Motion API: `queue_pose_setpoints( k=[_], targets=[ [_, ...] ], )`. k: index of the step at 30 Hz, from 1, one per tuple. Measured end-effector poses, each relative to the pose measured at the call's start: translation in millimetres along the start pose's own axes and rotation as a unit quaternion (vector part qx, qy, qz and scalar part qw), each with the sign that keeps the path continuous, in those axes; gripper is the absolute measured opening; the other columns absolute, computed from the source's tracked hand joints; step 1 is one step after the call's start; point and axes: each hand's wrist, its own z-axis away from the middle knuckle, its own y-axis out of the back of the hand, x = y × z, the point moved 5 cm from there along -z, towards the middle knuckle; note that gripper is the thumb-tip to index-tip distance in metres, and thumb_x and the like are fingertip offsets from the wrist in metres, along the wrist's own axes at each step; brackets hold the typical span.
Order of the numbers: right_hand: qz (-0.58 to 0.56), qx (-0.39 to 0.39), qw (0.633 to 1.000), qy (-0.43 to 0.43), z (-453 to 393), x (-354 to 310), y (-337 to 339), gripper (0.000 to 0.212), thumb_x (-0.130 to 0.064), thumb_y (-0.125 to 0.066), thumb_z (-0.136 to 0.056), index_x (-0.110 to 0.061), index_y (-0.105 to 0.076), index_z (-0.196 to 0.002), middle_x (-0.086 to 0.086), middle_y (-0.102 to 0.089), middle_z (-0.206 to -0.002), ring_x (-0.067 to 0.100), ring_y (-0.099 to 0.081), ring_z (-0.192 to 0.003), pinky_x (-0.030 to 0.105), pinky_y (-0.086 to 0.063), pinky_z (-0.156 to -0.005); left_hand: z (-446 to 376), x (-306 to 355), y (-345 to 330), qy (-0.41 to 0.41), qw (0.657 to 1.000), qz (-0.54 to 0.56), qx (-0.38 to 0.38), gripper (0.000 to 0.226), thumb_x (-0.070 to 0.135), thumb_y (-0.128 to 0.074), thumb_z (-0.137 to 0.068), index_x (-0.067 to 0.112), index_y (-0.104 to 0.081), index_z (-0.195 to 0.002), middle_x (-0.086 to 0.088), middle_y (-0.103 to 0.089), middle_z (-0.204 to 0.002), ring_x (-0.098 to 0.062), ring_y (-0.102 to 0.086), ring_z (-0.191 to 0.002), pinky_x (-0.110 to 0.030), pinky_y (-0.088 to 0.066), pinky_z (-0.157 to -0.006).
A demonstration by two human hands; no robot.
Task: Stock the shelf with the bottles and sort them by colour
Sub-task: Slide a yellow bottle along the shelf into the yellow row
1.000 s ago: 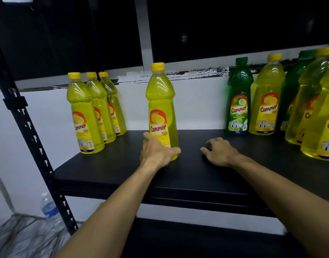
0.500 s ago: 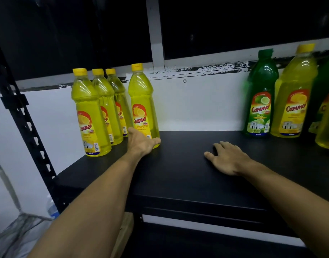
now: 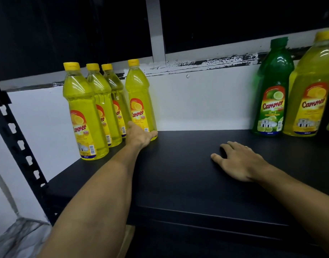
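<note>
On the black shelf (image 3: pixel 178 174), three yellow bottles stand in a row at the far left, the nearest one (image 3: pixel 83 116) in front. A fourth yellow bottle (image 3: pixel 139 101) stands upright by the back wall, just right of that row. My left hand (image 3: pixel 139 135) grips its base. My right hand (image 3: pixel 238 159) rests flat on the shelf board, fingers relaxed, holding nothing. At the far right stand a green bottle (image 3: pixel 271 97) and another yellow bottle (image 3: pixel 312 94), partly cut off by the frame edge.
A black perforated upright (image 3: pixel 14 138) holds the shelf at the left. A white wall (image 3: pixel 197 103) backs the shelf, with dark window panes above. Crumpled plastic sheeting (image 3: pixel 16 239) lies on the floor at lower left.
My left hand has slid the yellow bottle from mid-shelf leftward and back, up against the yellow row. My right hand stayed resting on the shelf. My view shifted left.
</note>
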Motion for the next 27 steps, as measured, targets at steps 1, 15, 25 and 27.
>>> queue_pose_setpoints(
  k=[1,15,25,27],
  targets=[
    [-0.001,0.002,1.0,0.0,0.5,-0.5,0.7,0.067,-0.059,-0.024,-0.097,-0.018,-0.026,-0.151,0.002,-0.023,-0.157,0.022,-0.019,-0.145,0.037,-0.018,-0.115,-2.2,0.1,-1.1,0.0,1.0,0.0,-0.001,0.087,0.043,-0.084,-0.072,0.01,-0.03,-0.131,-0.012,-0.05,-0.125,-0.032,-0.052,-0.114,-0.042,-0.047,-0.089],
    [-0.013,0.008,1.0,-0.014,1.4,-1.3,1.5,0.064,-0.061,-0.026,-0.096,-0.021,-0.033,-0.146,0.001,-0.03,-0.153,0.024,-0.027,-0.141,0.039,-0.027,-0.11,-17.4,2.1,-11.4,-0.017,1.0,-0.022,-0.006,0.094,0.047,-0.08,-0.074,0.008,-0.025,-0.138,-0.014,-0.048,-0.13,-0.033,-0.05,-0.119,-0.041,-0.047,-0.091],
    [-0.018,0.009,1.0,-0.01,1.1,-0.8,1.6,0.066,-0.061,-0.027,-0.096,-0.021,-0.029,-0.148,0.0,-0.027,-0.155,0.023,-0.023,-0.143,0.038,-0.024,-0.112,-23.3,4.8,-16.2,-0.012,0.999,-0.029,-0.011,0.098,0.048,-0.079,-0.075,0.008,-0.02,-0.143,-0.015,-0.046,-0.135,-0.034,-0.047,-0.124,-0.042,-0.044,-0.095],
    [-0.017,0.009,1.0,-0.009,1.4,-0.7,2.1,0.066,-0.061,-0.027,-0.096,-0.022,-0.029,-0.149,0.0,-0.025,-0.156,0.023,-0.022,-0.143,0.038,-0.024,-0.112,-22.8,5.2,-16.0,-0.012,1.0,-0.027,-0.012,0.099,0.047,-0.079,-0.076,0.008,-0.019,-0.144,-0.015,-0.045,-0.136,-0.034,-0.047,-0.124,-0.043,-0.044,-0.096]
  ],
)
